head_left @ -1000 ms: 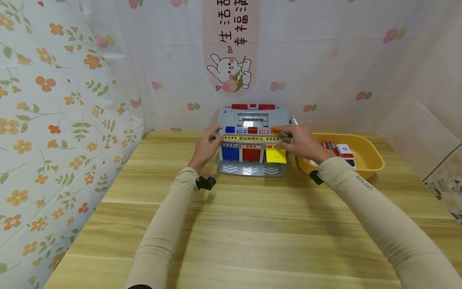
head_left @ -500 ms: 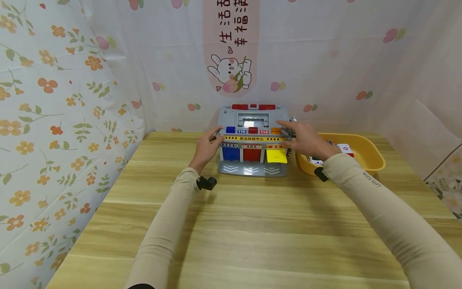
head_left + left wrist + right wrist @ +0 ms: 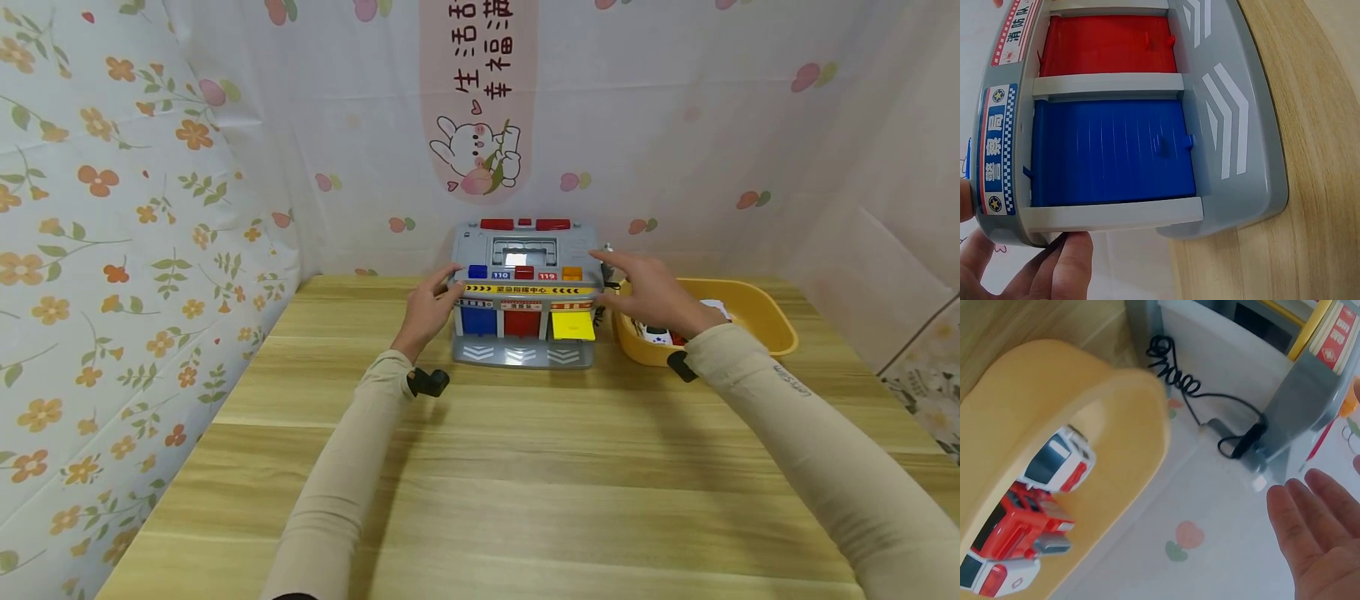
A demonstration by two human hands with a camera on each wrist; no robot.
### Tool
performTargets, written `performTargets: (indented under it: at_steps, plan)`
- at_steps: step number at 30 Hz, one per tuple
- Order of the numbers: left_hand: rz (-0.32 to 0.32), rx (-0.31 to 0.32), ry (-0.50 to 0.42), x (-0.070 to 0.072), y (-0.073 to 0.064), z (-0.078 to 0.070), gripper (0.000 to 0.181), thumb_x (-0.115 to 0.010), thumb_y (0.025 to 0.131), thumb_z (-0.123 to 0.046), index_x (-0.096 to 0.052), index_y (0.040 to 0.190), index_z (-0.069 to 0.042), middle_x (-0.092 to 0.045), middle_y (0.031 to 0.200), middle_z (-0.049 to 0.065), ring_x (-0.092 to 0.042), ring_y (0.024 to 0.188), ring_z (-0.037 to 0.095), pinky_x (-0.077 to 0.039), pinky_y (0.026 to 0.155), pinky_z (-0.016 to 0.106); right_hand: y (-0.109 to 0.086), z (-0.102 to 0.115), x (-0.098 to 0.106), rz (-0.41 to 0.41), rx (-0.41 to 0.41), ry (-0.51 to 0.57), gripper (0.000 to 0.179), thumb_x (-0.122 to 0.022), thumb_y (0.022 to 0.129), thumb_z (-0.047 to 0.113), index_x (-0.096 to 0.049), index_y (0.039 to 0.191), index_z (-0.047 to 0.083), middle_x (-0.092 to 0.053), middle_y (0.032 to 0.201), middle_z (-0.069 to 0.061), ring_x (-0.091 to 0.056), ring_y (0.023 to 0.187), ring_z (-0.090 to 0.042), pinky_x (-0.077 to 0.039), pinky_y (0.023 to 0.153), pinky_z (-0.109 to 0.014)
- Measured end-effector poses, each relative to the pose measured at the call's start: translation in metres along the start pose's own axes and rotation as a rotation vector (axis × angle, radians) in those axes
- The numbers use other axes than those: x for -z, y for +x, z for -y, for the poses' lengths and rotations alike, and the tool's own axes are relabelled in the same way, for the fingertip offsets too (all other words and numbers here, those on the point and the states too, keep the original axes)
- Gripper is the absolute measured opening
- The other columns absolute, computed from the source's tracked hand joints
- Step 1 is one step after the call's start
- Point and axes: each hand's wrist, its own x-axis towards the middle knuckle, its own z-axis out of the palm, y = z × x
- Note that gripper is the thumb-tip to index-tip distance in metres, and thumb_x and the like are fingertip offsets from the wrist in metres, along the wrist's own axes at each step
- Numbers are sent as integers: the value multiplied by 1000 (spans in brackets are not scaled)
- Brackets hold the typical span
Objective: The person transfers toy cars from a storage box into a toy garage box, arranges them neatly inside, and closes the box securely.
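A grey toy rescue station (image 3: 476,243) stands at the back of the table. Its blue door (image 3: 1116,150) and red door (image 3: 1110,47) are down, while the yellow door (image 3: 573,325) sticks out, raised. My left hand (image 3: 426,312) grips the station's left end, with fingertips at its side wall in the left wrist view. Beside the right end, my right hand (image 3: 651,292) has its fingers extended and holds nothing; whether a fingertip touches the station is unclear. Blue, red and orange buttons (image 3: 572,273) line the roof's front edge.
A yellow basin (image 3: 772,329) sits to the right, partly behind my right wrist. It holds a red toy truck (image 3: 1019,525) and white toy cars (image 3: 1063,459). A coiled black cord (image 3: 1175,378) hangs at the station's right side. A patterned cloth rises behind.
My right hand has drawn back to the right from the orange button, its fingers now straighter. The left hand stays on the station, and the yellow door remains raised.
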Motion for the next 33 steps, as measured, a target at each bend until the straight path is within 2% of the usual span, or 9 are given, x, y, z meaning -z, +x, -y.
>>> performTargets:
  at_steps: [4, 10, 15, 21, 29, 33]
  plan:
    - [-3, 2, -2, 0, 0, 1, 41, -54, 102, -39, -56, 142, -31, -53, 150, 15, -54, 138, 31, -48, 109, 51, -4, -6, 3, 3, -31, 7, 75, -70, 94, 25, -32, 158, 14, -35, 161, -20, -45, 135, -48, -43, 107, -65]
    - [-1, 9, -3, 0, 1, 1, 40, -54, 101, -40, -56, 140, -32, -56, 147, 15, -54, 138, 31, -49, 108, 51, -11, -23, 6, -3, -33, 47, 74, -67, 95, 20, -30, 158, 12, -34, 162, -21, -38, 142, -48, -40, 109, -65]
    - [-5, 9, -2, -2, 1, 0, 40, -54, 102, -41, -56, 140, -32, -52, 152, 13, -52, 139, 33, -48, 109, 52, -17, -38, 8, -18, -42, 72, 71, -66, 95, 17, -32, 157, 11, -36, 160, -23, -41, 140, -50, -41, 108, -65]
    - [-13, 2, -9, -2, 0, -1, 38, -55, 101, -38, -58, 138, -30, -53, 150, 13, -53, 138, 34, -48, 108, 52, -26, -55, 11, -54, -53, 73, 67, -67, 95, 14, -37, 154, 6, -41, 154, -28, -47, 132, -53, -43, 104, -67]
    - [-13, 12, -15, -2, -1, -2, 37, -56, 101, -39, -59, 136, -30, -55, 148, 14, -54, 137, 34, -49, 108, 51, -36, -84, 17, -15, -143, 79, 67, -62, 99, 26, -33, 154, 1, -39, 151, -34, -44, 131, -56, -41, 102, -71]
    - [-8, 13, -19, -1, -1, -2, 37, -56, 101, -38, -59, 136, -29, -57, 147, 15, -54, 137, 33, -49, 107, 50, -41, -97, 17, -11, -170, 78, 65, -60, 99, 25, -34, 153, -2, -40, 148, -37, -44, 130, -57, -41, 101, -71]
